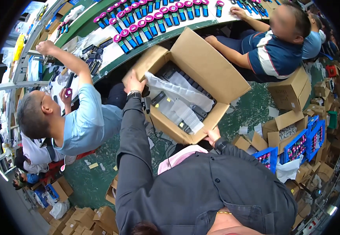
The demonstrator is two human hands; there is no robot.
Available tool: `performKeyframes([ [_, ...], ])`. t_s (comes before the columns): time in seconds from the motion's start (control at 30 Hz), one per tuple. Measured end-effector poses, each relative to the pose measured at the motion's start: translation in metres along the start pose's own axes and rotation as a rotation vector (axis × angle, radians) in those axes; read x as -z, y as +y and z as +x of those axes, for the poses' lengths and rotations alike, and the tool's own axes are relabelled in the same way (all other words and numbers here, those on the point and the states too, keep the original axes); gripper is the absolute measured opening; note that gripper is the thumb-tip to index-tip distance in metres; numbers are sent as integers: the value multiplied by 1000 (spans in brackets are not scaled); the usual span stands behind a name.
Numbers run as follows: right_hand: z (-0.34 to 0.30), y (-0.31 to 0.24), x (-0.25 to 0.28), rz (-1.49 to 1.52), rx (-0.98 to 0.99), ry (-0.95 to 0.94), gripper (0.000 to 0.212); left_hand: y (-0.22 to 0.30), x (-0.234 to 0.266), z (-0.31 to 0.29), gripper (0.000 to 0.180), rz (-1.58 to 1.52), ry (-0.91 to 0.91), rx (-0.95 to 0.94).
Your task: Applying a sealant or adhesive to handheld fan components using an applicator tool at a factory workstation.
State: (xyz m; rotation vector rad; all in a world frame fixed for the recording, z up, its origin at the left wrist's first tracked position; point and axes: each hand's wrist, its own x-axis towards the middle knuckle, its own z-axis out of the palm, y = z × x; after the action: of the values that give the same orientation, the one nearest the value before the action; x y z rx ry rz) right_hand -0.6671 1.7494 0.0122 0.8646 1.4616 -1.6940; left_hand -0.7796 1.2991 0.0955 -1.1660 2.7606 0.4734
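I hold an open cardboard box (220,78) in front of me, tilted, with its flaps spread outward. At its left edge my left hand (134,83) is closed on the cardboard, a wristband just behind it. My right hand (213,136) grips the near right corner; the box wall hides part of its fingers. Inside lie rows of black plastic parts (195,84), partly covered by sheets of translucent wrapping (181,96). A few small yellow pieces show among them.
A workbench (111,58) runs across the far side, bearing rows of blue devices with pink round ends (138,39). A person in light blue (87,121) sits at left, another in a striped shirt (269,53) at right. Blue crates (295,147) and cartons (291,92) stand on the right.
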Motion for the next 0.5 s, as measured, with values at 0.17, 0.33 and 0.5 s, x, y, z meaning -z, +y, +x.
performKeyframes([
  [0.17,8,-10,11,19,-110,-45,65,-45,-38,32,47,-26,-252,-17],
  [0.33,9,-22,-8,18,-212,-139,58,-42,-46,57,31,63,-246,16],
  [0.5,17,1,-23,141,-214,-198,55,-15,-43,93,28,130,-188,-134],
])
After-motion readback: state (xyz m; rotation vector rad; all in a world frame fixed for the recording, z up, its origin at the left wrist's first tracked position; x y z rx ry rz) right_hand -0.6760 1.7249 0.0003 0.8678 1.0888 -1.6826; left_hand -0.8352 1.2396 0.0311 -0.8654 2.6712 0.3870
